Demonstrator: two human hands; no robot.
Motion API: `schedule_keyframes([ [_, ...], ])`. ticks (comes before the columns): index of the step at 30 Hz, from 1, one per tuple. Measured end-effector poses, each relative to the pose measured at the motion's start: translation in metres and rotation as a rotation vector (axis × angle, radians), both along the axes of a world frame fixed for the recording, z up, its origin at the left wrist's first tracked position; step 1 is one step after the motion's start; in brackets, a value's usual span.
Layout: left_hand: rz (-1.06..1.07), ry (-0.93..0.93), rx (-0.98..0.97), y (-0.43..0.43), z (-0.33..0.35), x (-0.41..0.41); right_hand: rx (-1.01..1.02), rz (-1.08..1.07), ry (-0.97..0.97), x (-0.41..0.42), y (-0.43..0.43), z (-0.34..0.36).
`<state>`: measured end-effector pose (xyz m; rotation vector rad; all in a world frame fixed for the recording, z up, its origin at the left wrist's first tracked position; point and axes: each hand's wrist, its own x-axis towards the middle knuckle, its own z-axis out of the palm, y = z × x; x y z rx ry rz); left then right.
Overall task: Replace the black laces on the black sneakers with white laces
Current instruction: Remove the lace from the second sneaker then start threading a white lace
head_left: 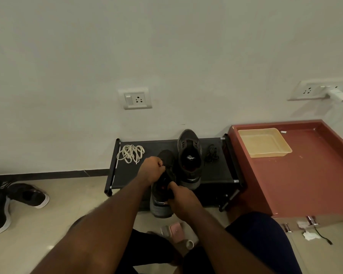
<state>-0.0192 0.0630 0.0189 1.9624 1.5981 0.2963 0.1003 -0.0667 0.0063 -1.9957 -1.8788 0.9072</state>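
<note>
A black sneaker sits at the front edge of a low black rack, heel toward me. My left hand pinches something dark at its lace area, likely the black lace. My right hand grips the sneaker's collar near the heel. The second black sneaker stands on the rack just right of it, with no lace visible in it. A bundle of white laces lies on the rack's left end. A loose black lace lies on the rack's right end.
A reddish cabinet holding a yellow tray stands right of the rack. Another pair of black shoes with white soles lies on the floor at left. Pink slippers are near my knees. Wall sockets sit above.
</note>
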Motion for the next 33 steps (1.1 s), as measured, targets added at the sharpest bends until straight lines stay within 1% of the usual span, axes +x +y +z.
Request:
schedule_keyframes([
  [2, 0.037, -0.029, -0.053, -0.003, -0.001, 0.000, -0.005, 0.003, -0.003, 0.001, -0.002, -0.001],
  [5, 0.110, -0.124, -0.112, -0.004, -0.007, -0.003, -0.001, -0.017, 0.017, 0.003, -0.004, -0.003],
  [9, 0.167, -0.235, -0.095, -0.011, -0.017, -0.012, 0.013, -0.054, 0.045, 0.000, -0.013, -0.006],
  [13, 0.140, -0.277, -0.059, -0.019, -0.020, -0.013, 0.017, -0.106, 0.068, -0.007, -0.023, -0.006],
  [16, 0.079, -0.280, -0.117, -0.019, -0.021, -0.012, 0.004, -0.098, 0.042, -0.009, -0.026, -0.004],
  [18, 0.080, -0.321, -0.170, -0.018, -0.021, -0.013, -0.015, -0.073, 0.033, -0.008, -0.024, -0.002],
  [22, 0.234, -0.485, -0.283, -0.014, -0.014, -0.007, 0.015, -0.062, 0.044, -0.003, -0.019, -0.005],
  [26, 0.352, -0.622, -0.284, -0.005, -0.006, 0.003, 0.047, -0.078, 0.105, 0.002, -0.018, -0.013],
  [29, 0.464, -0.822, -0.317, 0.008, 0.011, 0.012, 0.051, -0.078, 0.139, 0.006, -0.018, -0.020],
  [30, 0.472, -0.868, -0.309, 0.014, 0.021, 0.014, 0.056, -0.077, 0.147, 0.007, -0.018, -0.022],
  [33, 0.438, -0.917, -0.238, 0.030, 0.059, 0.018, 0.078, -0.091, 0.204, 0.008, -0.017, -0.027],
])
